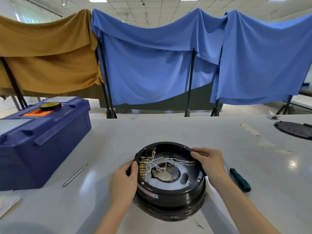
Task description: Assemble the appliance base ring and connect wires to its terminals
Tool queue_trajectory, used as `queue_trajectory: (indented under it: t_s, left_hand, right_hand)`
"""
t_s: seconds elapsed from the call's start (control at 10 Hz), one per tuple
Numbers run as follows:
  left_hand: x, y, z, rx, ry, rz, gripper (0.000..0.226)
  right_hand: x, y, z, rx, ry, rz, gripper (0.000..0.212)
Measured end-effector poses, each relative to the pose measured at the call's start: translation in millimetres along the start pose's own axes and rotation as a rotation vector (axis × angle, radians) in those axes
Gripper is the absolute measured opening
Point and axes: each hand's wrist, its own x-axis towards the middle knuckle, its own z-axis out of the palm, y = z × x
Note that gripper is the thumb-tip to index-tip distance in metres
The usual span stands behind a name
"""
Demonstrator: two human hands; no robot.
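Currently, the left hand (125,178) is gripping the black base ring (168,194) beside its brass terminals (143,166); the right hand (209,163) is gripping the opposite rim.

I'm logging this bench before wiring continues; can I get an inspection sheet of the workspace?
Surface: white table, scuffed at right.
Job's things: black base ring at centre, open side up; brass terminals along its inner left wall.
Clutter: screwdriver right of the ring; metal rod left of it; blue toolbox with tape roll on top; perforated black disc far right; papers at left.
Hands: left hand grips the ring's left rim; right hand grips its right rim.
Cables: white wires cross the ring's inside from the terminals.
Surroundings: blue cloths and a brown cloth draped over stands behind.
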Motion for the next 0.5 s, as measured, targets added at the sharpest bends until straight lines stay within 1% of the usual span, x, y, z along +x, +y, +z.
queue_trajectory:
  t_s: [0.1, 0.2, 0.3, 0.4, 0.5]
  left_hand:
    - [10, 6, 12, -0.014, -0.014, -0.006, 0.033]
    - [15, 5, 18, -0.038, 0.003, -0.002, 0.026]
    - [18, -3, 21, -0.061, -0.007, 0.009, 0.024]
    - [21, -5, 16, -0.120, -0.039, 0.013, 0.030]
    - [18, -8, 2, -0.123, -0.008, -0.039, 0.031]
  right_hand:
    - [10, 1, -2, 0.018, 0.039, 0.025, 0.012]
    - [16, 5, -3, 0.039, 0.040, 0.023, 0.013]
    - [15, 6, -6, 0.062, 0.012, 0.029, 0.009]
    - [14, 5, -10, 0.068, -0.047, 0.003, 0.008]
    - [3, -4, -19, 0.015, -0.006, -0.018, 0.011]
